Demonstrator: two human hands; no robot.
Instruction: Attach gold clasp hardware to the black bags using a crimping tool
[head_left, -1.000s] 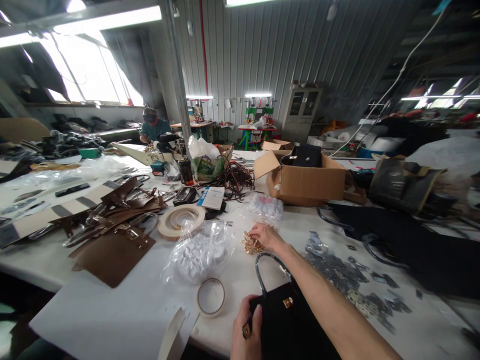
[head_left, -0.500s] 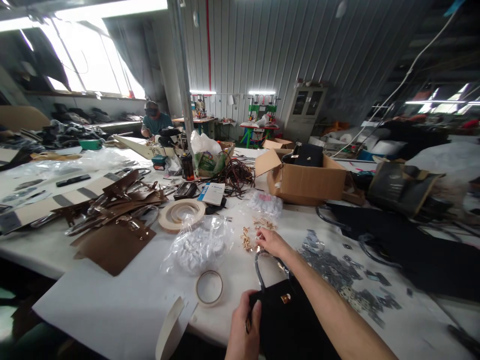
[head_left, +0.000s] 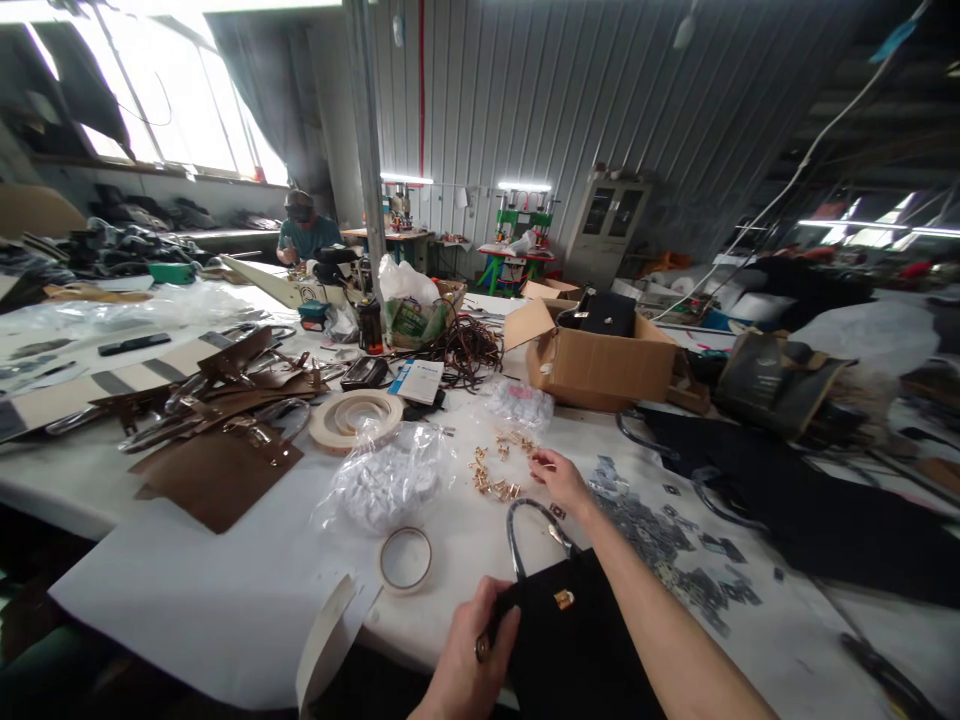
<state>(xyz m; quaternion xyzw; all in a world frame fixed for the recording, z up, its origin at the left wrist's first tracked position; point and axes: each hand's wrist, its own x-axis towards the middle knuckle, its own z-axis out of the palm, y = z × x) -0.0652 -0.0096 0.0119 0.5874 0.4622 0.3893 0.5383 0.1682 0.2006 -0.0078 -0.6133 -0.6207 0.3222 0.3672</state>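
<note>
A black handbag panel (head_left: 577, 640) with a gold lock plate (head_left: 564, 599) lies at the table's front edge. Its plastic-wrapped handle (head_left: 514, 535) arches up behind it. My left hand (head_left: 476, 640) grips the bag's left edge, thumb on top; a small dark round thing shows by its fingers, too unclear to name. My right hand (head_left: 561, 480) reaches over the bag to the right side of a scatter of small gold metal fittings (head_left: 491, 488). Its fingers are bent together at the tips; what is between them is too small to make out.
Many grey metal plates (head_left: 645, 525) lie right of my forearm. A tape roll (head_left: 405, 560), a plastic bag of white pieces (head_left: 390, 480) and brown bag panels (head_left: 217, 470) are on the left. Behind stands an open cardboard box (head_left: 600, 365). A person (head_left: 307, 235) sits far left.
My right hand has shifted right, away from the middle of the gold fittings, to their right edge. My left hand keeps hold of the bag. The view has turned slightly right.
</note>
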